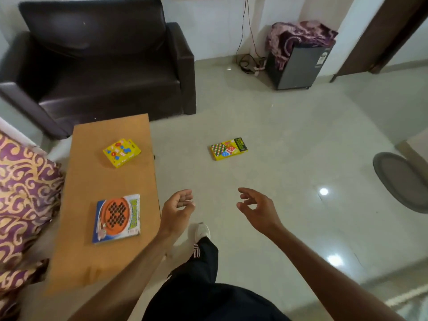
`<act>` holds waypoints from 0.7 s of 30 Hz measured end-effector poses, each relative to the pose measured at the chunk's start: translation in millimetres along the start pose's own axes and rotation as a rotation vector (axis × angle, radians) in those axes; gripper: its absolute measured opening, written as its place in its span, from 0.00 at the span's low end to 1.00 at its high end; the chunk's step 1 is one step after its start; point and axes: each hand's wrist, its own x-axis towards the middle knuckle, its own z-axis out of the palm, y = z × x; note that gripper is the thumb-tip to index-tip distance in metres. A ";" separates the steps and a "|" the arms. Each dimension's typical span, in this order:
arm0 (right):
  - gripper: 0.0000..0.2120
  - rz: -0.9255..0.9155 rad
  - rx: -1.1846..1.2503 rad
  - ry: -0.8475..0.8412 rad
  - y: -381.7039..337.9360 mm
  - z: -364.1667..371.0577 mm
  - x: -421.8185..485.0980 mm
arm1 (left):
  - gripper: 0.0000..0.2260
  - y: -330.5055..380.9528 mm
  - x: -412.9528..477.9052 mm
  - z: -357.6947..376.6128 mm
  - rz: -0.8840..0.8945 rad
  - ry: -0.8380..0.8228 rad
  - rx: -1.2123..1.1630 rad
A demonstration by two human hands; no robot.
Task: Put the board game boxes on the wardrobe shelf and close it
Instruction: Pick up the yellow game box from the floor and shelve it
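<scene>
Floor (pixel 289 126) holds yellow box (pixel 228 148) beyond left hand (pixel 177 208) and right hand (pixel 258 208), fingers (pixel 185 196) loosely curled.

The counter (pixel 108 179) had a smooth, matt, tan wood-look top. On it, the blue box (pixel 117 218) and the yellow box (pixel 122 152) were printed card. Behind the counter, the sofa (pixel 104 72) looked like dark, softly glossy leather. Right of the counter, the floor (pixel 289 126) was polished and reflective. Left of it lay patterned cloth (pixel 23 188).
</scene>
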 end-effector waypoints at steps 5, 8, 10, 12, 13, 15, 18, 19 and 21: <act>0.18 0.039 0.056 0.059 -32.1 -16.3 146.7 | 0.17 60.6 160.5 18.6 0.016 -0.072 0.060; 0.18 0.074 0.102 0.118 -42.3 -29.9 233.3 | 0.19 99.0 254.9 43.1 0.026 -0.149 0.098; 0.18 0.101 0.138 0.157 -45.3 -35.8 276.2 | 0.20 119.1 305.1 59.3 0.039 -0.207 0.127; 0.18 0.160 0.192 0.204 -34.2 -42.0 334.9 | 0.19 132.3 373.8 84.3 0.055 -0.273 0.188; 0.17 0.181 0.214 0.217 -28.4 -43.6 359.5 | 0.19 136.0 403.2 94.1 0.056 -0.300 0.222; 0.18 0.226 0.235 0.227 -13.7 -44.8 405.9 | 0.18 138.6 457.0 113.7 0.045 -0.350 0.286; 0.18 0.327 0.275 0.254 29.8 -40.4 500.5 | 0.17 128.3 558.7 157.9 0.005 -0.431 0.421; 0.18 0.364 0.291 0.254 42.5 -37.0 525.9 | 0.16 122.4 587.3 170.1 -0.018 -0.456 0.465; 0.18 0.429 0.300 0.248 73.4 -28.0 579.6 | 0.15 104.4 649.0 200.4 -0.057 -0.508 0.550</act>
